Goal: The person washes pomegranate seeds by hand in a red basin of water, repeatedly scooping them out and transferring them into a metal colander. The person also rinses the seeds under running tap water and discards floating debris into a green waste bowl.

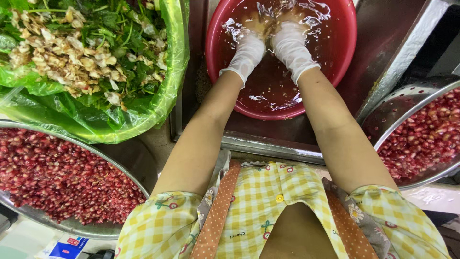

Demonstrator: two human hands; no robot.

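Far left, low: wide steel tray [72, 225] heaped with loose red pomegranate seeds [57, 177], rim running off the bottom edge. Above it, green plastic bag [163, 96] stuffed with leafy stalks and pale peel scraps [72, 52], overhanging the tray's far side. Down in the corner, a small blue and white carton [67, 248], half cut off.

Moving in to the middle: red plastic basin [335, 57] sitting down in a steel sink [268, 144], filled with reddish water. Left hand [247, 50] in a white glove, plunged in past the knuckles. Right hand [290, 45] just beside it, same white glove, same depth. Both sets of fingertips meeting under the surface at the far side of the basin, around a pale brownish lump [266, 21] that reads as a piece of fruit, blurred by ripples and splashes. Fingers curled inward on it from either side, lump lying between the two hands and touching both; exact closure hard to judge through the churned water. Forearms bare, angled in from a yellow checked apron with orange dotted straps [268, 201].

Over to the right: perforated steel colander [397, 103], tilted on the sink's edge, loaded with more red seeds [421, 139], well apart from the basin.
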